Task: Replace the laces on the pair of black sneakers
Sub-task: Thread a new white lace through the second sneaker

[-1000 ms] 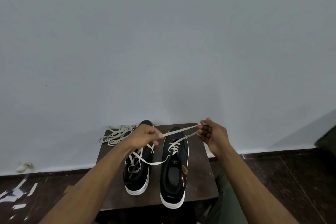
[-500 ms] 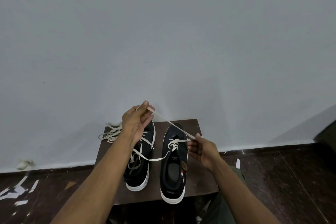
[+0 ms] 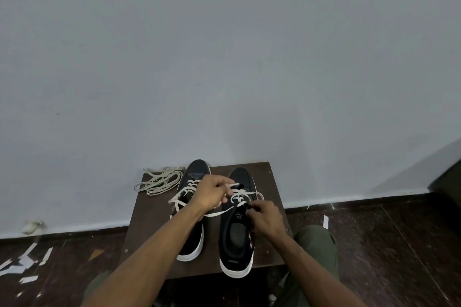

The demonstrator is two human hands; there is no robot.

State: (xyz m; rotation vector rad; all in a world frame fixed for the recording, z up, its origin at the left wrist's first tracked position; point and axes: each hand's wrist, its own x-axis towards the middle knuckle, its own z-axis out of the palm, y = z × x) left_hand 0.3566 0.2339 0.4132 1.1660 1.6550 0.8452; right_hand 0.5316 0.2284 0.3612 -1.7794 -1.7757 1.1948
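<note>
Head view: left hand point(image 3: 208, 194) pinches the soft, limp lace point(image 3: 234, 184) near its stiff tip; right hand point(image 3: 264, 217) fingers curl at the right sneaker point(image 3: 238, 227) eyelets, best threaded tip-first.

A bare room, likely in a home, is showing here. A plain pale wall point(image 3: 224, 57) is meeting a dark tiled floor point(image 3: 399, 244) strewn with paper scraps point(image 3: 27, 257).

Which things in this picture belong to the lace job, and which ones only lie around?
Belonging to the job:
- right sneaker
- left sneaker
- lace, held by left hand and right hand
- spare laces
- small table

Lying about:
- paper scraps on the floor
- crumpled wad by the wall
</note>
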